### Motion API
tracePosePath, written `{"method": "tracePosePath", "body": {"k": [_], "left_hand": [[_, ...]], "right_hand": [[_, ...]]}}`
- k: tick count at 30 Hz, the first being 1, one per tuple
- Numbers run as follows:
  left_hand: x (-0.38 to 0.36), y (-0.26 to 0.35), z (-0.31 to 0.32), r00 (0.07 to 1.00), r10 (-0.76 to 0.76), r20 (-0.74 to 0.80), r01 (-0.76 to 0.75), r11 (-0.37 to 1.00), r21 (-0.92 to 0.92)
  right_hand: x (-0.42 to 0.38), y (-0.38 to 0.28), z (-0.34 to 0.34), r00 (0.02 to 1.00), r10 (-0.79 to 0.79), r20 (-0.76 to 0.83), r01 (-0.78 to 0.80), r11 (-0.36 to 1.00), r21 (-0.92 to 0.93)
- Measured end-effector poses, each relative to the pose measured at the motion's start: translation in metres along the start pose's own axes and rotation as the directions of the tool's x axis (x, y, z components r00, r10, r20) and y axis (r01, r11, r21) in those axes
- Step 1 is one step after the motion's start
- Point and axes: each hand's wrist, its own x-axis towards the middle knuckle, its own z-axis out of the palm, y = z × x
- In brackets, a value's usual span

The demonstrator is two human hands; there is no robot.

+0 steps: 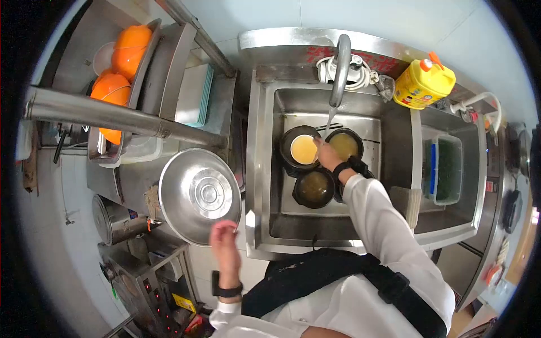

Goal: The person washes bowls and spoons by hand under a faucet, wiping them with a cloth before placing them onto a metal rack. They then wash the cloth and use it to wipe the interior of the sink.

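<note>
In the sink (261,186), my right hand (327,155) is closed at the right rim of a small yellow bowl with a pale edge (303,150). This bowl sits within a larger black bowl (288,137). Another black bowl (344,144) holds cloudy yellowish liquid, and a third black bowl (313,188) with brownish liquid stands in front. Water runs from the faucet (341,67) beside my fingers. My left hand (225,250), fingers curled and reddish, overlaps the lower rim of a large metal basin (189,177); I cannot tell whether it grips it.
A yellow jug with an orange cap (424,84) stands behind the sinks. The right-hand sink holds a clear plastic tub (449,169), and a cloth (414,208) hangs over the divider. At left, orange bowls (131,52) and stacked trays (194,94) sit near a metal rail (124,119).
</note>
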Motion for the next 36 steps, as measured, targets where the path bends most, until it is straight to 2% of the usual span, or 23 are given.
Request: {"method": "tracePosePath", "body": {"k": [2,4,6,7,9,12,13,14,15,16,18,20,22,23,25,28,29,31,32,33,34,35,36], "left_hand": [[-0.018,-0.024,0.021,0.994,-0.107,0.003,0.106,0.987,-0.120],[-0.026,-0.041,0.029,0.974,-0.220,0.047,0.225,0.966,-0.127],[-0.033,-0.047,0.036,0.981,-0.194,0.013,0.194,0.974,-0.120],[-0.027,-0.050,0.045,0.973,-0.223,0.062,0.228,0.970,-0.083],[-0.026,-0.048,0.054,0.961,-0.240,0.138,0.242,0.970,0.001],[-0.014,-0.063,0.059,0.972,-0.062,0.229,0.048,0.997,0.066],[-0.004,-0.072,0.063,0.964,0.039,0.264,-0.091,0.978,0.187],[0.007,-0.079,0.071,0.943,0.121,0.310,-0.219,0.927,0.303],[0.016,-0.076,0.082,0.892,0.231,0.389,-0.375,0.859,0.348],[0.029,-0.071,0.096,0.819,0.320,0.477,-0.519,0.766,0.378],[0.053,-0.070,0.125,0.689,0.429,0.584,-0.690,0.633,0.350],[0.053,-0.053,0.157,0.651,0.359,0.668,-0.728,0.542,0.419],[0.067,-0.078,0.178,0.579,0.407,0.707,-0.801,0.446,0.399],[0.067,-0.077,0.185,0.588,0.318,0.744,-0.797,0.382,0.467],[0.074,-0.079,0.195,0.551,0.196,0.811,-0.811,0.357,0.464],[0.074,-0.076,0.199,0.432,0.276,0.859,-0.862,0.405,0.304],[0.077,-0.074,0.202,0.417,0.273,0.867,-0.867,0.405,0.290],[0.080,-0.073,0.214,0.562,0.336,0.756,-0.419,0.903,-0.090],[0.082,-0.070,0.218,0.660,0.220,0.718,-0.182,0.974,-0.132],[0.078,-0.060,0.217,0.671,0.148,0.727,0.044,0.970,-0.238],[0.080,-0.059,0.215,0.666,0.066,0.743,0.247,0.920,-0.304],[0.082,-0.056,0.209,0.620,0.016,0.784,0.302,0.918,-0.258],[0.077,-0.052,0.205,0.660,-0.084,0.747,0.368,0.902,-0.224]], "right_hand": [[0.016,0.005,-0.005,0.954,0.158,0.254,-0.171,0.985,0.029],[0.030,0.002,-0.004,0.956,0.151,0.250,-0.152,0.988,-0.014],[0.041,-0.007,-0.010,0.820,0.337,0.462,-0.282,0.941,-0.187],[0.045,0.001,0.004,0.910,0.274,0.312,-0.241,0.960,-0.142],[0.037,0.006,0.007,0.897,0.290,0.334,-0.268,0.957,-0.111],[0.039,-0.018,-0.016,0.940,0.244,0.238,-0.253,0.967,0.007],[0.034,0.029,0.033,0.990,0.058,0.126,-0.057,0.998,-0.015],[0.032,0.037,0.024,0.979,-0.049,0.198,0.059,0.997,-0.045],[0.031,-0.018,-0.041,0.976,0.204,0.077,-0.206,0.978,0.017],[0.036,-0.009,-0.046,0.900,0.332,0.282,-0.363,0.929,0.066],[0.031,-0.043,-0.101,0.802,0.462,0.379,-0.528,0.845,0.088],[0.027,0.004,-0.084,0.904,0.245,0.350,-0.249,0.968,-0.036],[0.017,-0.026,-0.135,0.876,0.297,0.379,-0.387,0.903,0.186],[0.016,-0.062,-0.169,0.800,0.399,0.448,-0.523,0.830,0.194],[0.013,-0.067,-0.186,0.862,0.363,0.353,-0.436,0.887,0.152],[0.009,-0.075,-0.193,0.904,0.362,0.227,-0.398,0.907,0.136],[0.010,-0.076,-0.190,0.953,0.300,0.039,-0.303,0.950,0.078],[0.001,-0.094,-0.185,0.974,0.055,-0.218,-0.039,0.996,0.076],[-0.004,-0.109,-0.177,0.949,-0.092,-0.301,0.139,0.981,0.137],[-0.009,-0.130,-0.173,0.947,-0.212,-0.241,0.252,0.957,0.147],[-0.015,-0.154,-0.176,0.933,-0.280,-0.225,0.281,0.959,-0.027],[-0.019,-0.162,-0.182,0.897,-0.382,-0.221,0.359,0.923,-0.139],[-0.012,-0.159,-0.184,0.897,-0.389,-0.211,0.352,0.916,-0.190]]}}
